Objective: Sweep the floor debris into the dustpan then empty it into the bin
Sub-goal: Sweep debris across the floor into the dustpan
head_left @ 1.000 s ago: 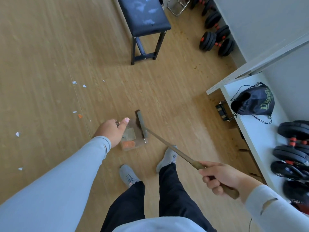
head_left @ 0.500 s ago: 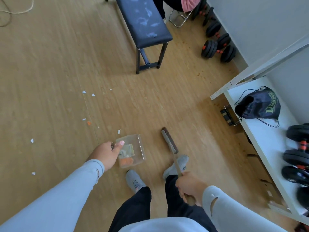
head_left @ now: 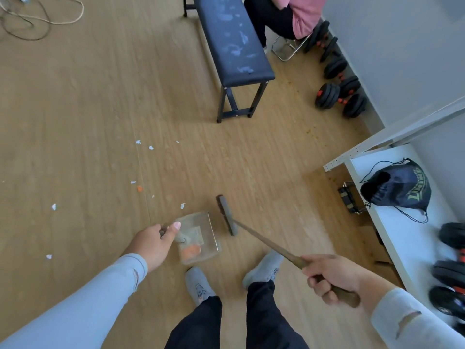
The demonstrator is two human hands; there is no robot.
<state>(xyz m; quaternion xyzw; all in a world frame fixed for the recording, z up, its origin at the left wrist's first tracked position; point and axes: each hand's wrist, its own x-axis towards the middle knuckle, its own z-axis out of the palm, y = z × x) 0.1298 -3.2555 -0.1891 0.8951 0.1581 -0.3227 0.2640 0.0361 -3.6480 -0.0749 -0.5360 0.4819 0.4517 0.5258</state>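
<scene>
This looks like a small home gym or workout room. A padded black bench with worn upholstery stands on a wood-look floor. Adjustable dumbbells with black plates and red collars line the grey wall, and more weight plates sit on a low white shelf beside a dark drawstring gym bag. Loose cables lie on the floor in the far corner.

Clear dustpan sits low at the floor, centre frame, an orange scrap and pale paper inside, its open edge facing three o'clock toward the grey broom head just beside it, while white and orange debris lies scattered toward ten o'clock.
</scene>
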